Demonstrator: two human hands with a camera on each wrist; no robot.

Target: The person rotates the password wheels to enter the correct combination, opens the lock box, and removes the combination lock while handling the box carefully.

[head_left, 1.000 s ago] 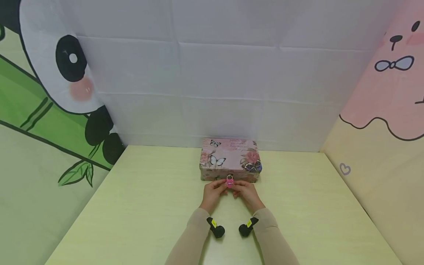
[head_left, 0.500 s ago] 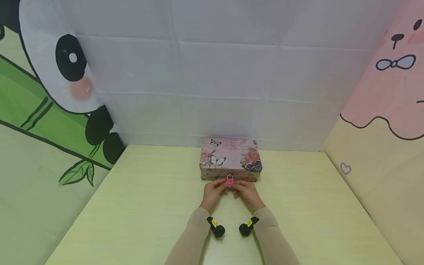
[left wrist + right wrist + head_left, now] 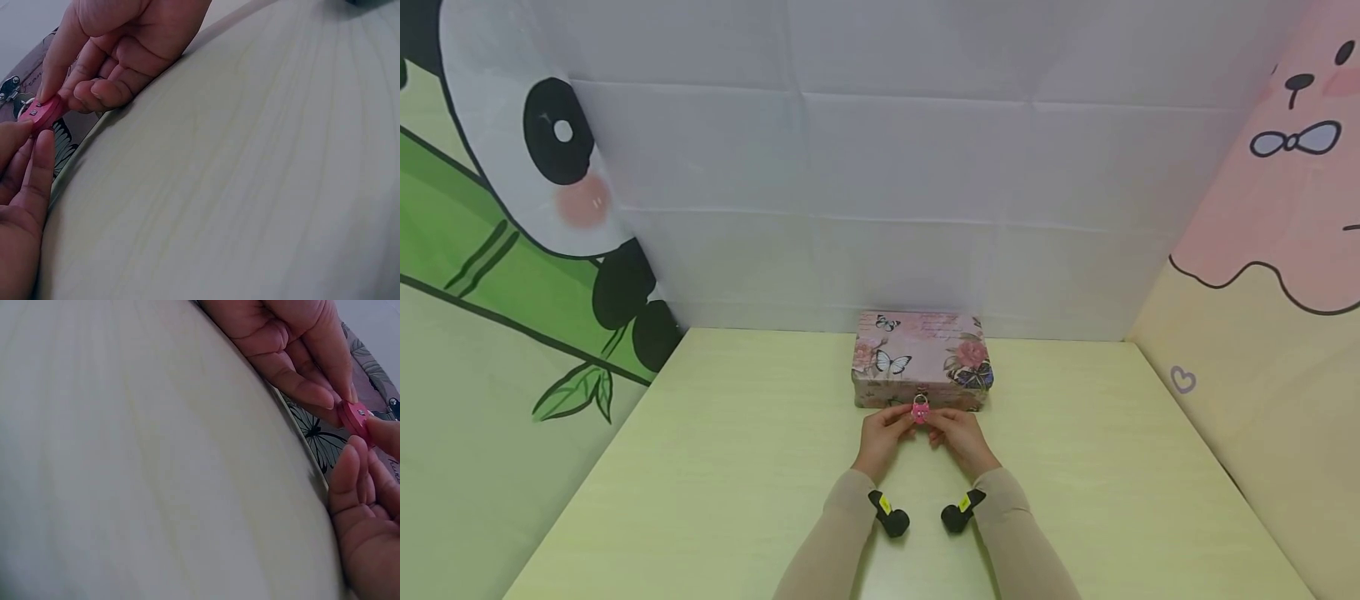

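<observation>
Both hands hold a small pink combination padlock [image 3: 921, 412] at the front of a floral tin box [image 3: 925, 346]. My left hand [image 3: 880, 437] pinches the padlock from the left, thumb and finger on its body. From the other side my right hand [image 3: 961, 437] pinches it too. In the left wrist view, number dials show on the padlock [image 3: 44, 114], and its metal shackle is beside the box's latch [image 3: 10, 89]. Whether the shackle passes through the latch cannot be made out. The right wrist view shows the padlock [image 3: 355, 420] between the fingertips, partly covered.
The box stands on a pale yellow table [image 3: 737, 467], close to a white cloth backdrop [image 3: 910, 192]. Printed cartoon panels rise at left and right. A small black device [image 3: 891, 518] is strapped on each sleeve.
Only a very slight shift of the head view shows. Hands, padlock and box look the same as before.
</observation>
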